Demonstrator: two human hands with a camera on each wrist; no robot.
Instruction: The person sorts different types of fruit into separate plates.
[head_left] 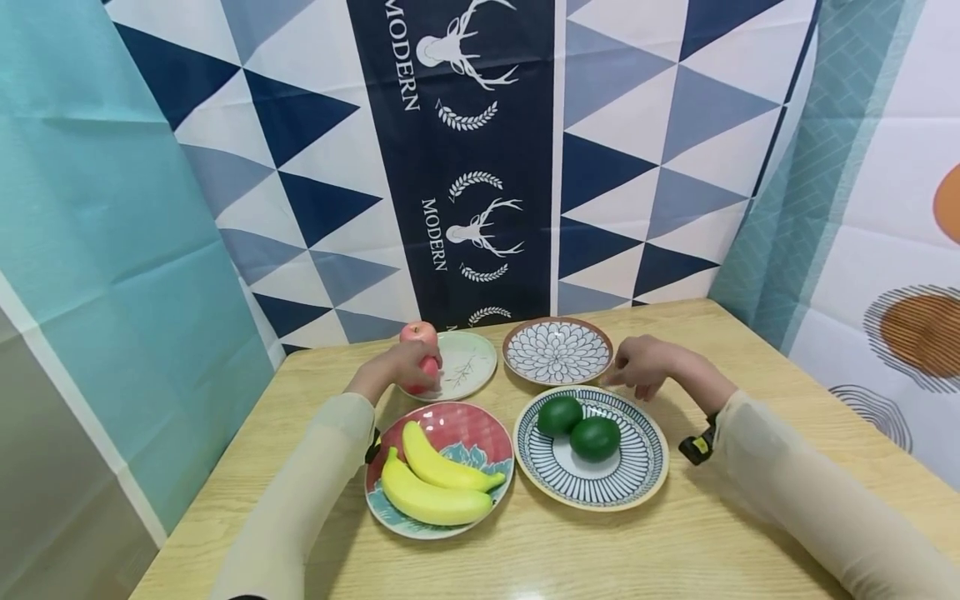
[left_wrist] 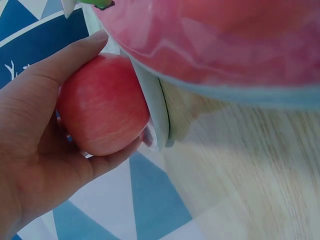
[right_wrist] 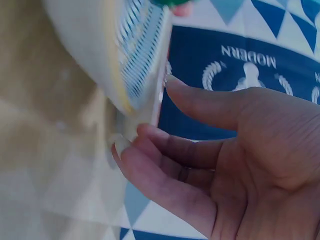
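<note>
My left hand [head_left: 401,368] grips a red apple [left_wrist: 104,107] at the left side of a pale green plate [head_left: 471,367]. In the left wrist view, the thumb lies along one side of the apple and fingers curl under the other. Another apple [head_left: 418,332] shows just behind that hand in the head view. My right hand [head_left: 647,365] hovers by the right edge of a brown-rimmed, petal-patterned plate [head_left: 558,352]. Its thumb and loosely bent fingers stand apart with nothing between them in the right wrist view, close to the plate rims.
Nearer me, a red and teal plate [head_left: 483,427] holds two bananas [head_left: 435,500]. Beside it, a blue-striped plate [head_left: 600,497] carries two dark green avocados [head_left: 596,439]. The wooden table [head_left: 570,558] ends at a patterned curtain [head_left: 487,167] behind the plates.
</note>
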